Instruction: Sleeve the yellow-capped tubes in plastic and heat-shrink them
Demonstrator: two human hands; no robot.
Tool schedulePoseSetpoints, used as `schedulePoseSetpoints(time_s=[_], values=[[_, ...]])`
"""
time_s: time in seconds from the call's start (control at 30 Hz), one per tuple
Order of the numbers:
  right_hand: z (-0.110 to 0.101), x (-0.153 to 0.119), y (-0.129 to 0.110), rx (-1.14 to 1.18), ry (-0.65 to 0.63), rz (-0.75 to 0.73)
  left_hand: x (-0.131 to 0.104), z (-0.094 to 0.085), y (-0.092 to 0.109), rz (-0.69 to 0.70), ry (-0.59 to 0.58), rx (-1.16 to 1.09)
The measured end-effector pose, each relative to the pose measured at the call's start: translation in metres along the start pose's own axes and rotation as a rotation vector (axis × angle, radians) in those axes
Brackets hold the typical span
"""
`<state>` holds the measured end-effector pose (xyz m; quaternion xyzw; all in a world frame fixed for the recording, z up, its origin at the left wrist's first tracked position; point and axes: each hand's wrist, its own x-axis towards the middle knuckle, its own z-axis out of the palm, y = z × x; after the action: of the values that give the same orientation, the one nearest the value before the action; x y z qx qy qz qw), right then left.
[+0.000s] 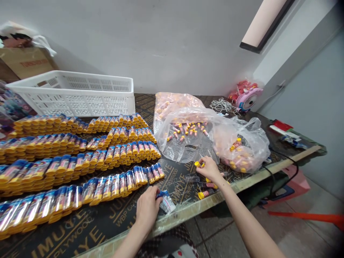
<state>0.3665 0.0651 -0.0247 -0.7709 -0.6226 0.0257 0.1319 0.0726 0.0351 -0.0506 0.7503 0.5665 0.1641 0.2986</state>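
My left hand (147,207) is closed near the table's front edge, its thumb and fingers on a clear plastic sleeve with a blue end (167,202). My right hand (210,169) pinches a small yellow-capped piece (197,164); its lower part is hidden by the fingers. Below that hand lie a few small tubes with yellow caps and pink labels (205,194) and a clear empty-looking tube (191,178). Just beyond it, an open clear bag (185,152) spills several yellow-and-pink tubes (188,129).
Long stacked rows of blue-and-yellow packed tubes (107,186) fill the left side. Behind them stands a white plastic crate (80,102). A second bag of tubes (242,154) sits right, with a pink fan (248,100) and white cord (224,105) farther back.
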Motion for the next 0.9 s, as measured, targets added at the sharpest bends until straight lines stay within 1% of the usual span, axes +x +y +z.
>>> schedulePoseSetpoints(time_s=[0.07,0.17,0.23,0.27,0.33,0.43,0.5,0.57,0.67,0.77,0.9], values=[[-0.001,-0.009,-0.012,0.105,0.034,-0.006,0.0,0.001,-0.002,-0.028,-0.008,-0.041],[-0.004,-0.029,-0.035,0.439,0.091,-0.051,-0.003,0.002,-0.003,-0.038,0.024,-0.128],[-0.006,-0.044,-0.051,0.631,0.102,-0.089,-0.006,0.001,-0.002,-0.032,0.048,-0.264],[-0.006,-0.051,-0.059,0.681,0.096,-0.101,-0.008,-0.001,-0.001,-0.044,0.053,-0.37],[-0.007,-0.065,-0.073,0.775,0.101,-0.105,-0.011,-0.006,0.002,-0.115,0.045,-0.643],[-0.007,-0.084,-0.093,0.967,0.145,-0.087,-0.014,-0.021,0.007,-0.297,0.027,-1.08],[-0.009,-0.097,-0.105,1.057,0.151,-0.087,-0.014,-0.033,0.01,-0.399,0.026,-1.295],[-0.011,-0.108,-0.114,1.074,0.155,-0.107,-0.013,-0.043,0.011,-0.468,0.065,-1.429],[-0.01,-0.124,-0.121,1.004,0.197,-0.164,-0.013,-0.052,0.009,-0.545,0.134,-1.522],[-0.005,-0.134,-0.126,0.934,0.257,-0.226,-0.015,-0.053,0.005,-0.567,0.166,-1.521],[-0.001,-0.14,-0.131,0.891,0.298,-0.277,-0.019,-0.051,0.002,-0.561,0.209,-1.481]])
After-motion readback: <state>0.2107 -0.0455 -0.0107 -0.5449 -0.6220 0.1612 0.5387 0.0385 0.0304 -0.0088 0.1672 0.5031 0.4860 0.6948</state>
